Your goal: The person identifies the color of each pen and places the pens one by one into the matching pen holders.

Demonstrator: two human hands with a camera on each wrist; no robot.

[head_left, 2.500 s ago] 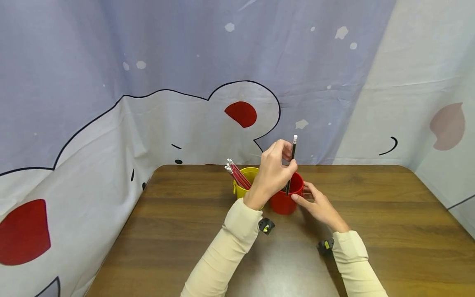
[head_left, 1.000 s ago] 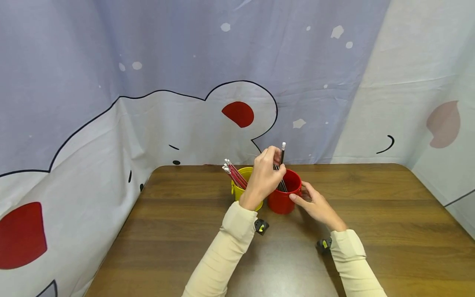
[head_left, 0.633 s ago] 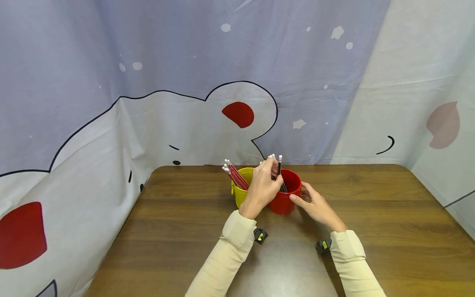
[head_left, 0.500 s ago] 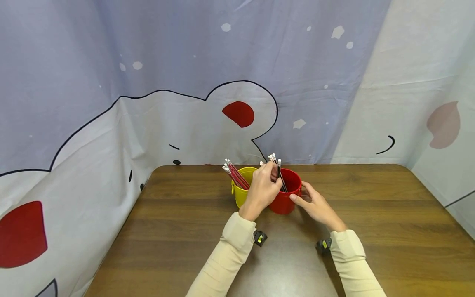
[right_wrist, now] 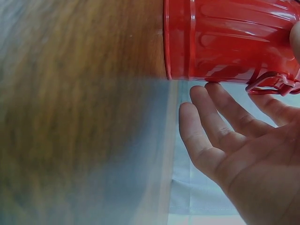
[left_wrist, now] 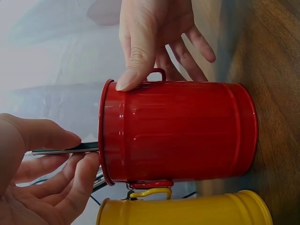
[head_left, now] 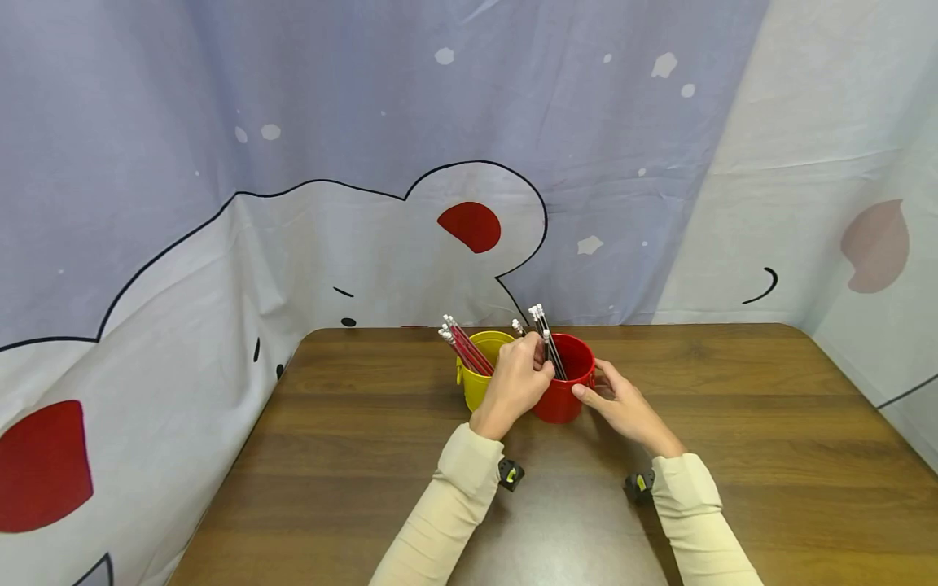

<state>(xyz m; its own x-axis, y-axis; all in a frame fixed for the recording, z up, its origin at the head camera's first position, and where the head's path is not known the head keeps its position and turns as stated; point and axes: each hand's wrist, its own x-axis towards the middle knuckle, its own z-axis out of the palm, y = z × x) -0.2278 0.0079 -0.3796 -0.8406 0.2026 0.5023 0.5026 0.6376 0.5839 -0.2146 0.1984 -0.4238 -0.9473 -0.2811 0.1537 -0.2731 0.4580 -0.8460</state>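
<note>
My left hand (head_left: 515, 378) pinches a black pencil (left_wrist: 88, 146) between thumb and fingers, its white eraser end up, at the mouth of the red bucket (head_left: 560, 404). Several other dark pencils (head_left: 555, 356) with white erasers lean inside that bucket. At its right side, my right hand (head_left: 628, 408) steadies the bucket, thumb on the front near the rim and fingers toward the back. In the right wrist view some of the right fingertips (right_wrist: 213, 89) reach the bucket's wall near its handle. The pencil's lower end is hidden in the bucket.
Left of the red bucket, close against it, stands a yellow bucket (head_left: 475, 396) with several red pencils (head_left: 469, 350) leaning left. Both are on a brown wooden table (head_left: 352, 456). A printed curtain (head_left: 330, 252) hangs behind the table's far edge.
My left hand has come down and slightly left, lowering the black pencil deeper into the red bucket. The right hand stays on the bucket's side.
</note>
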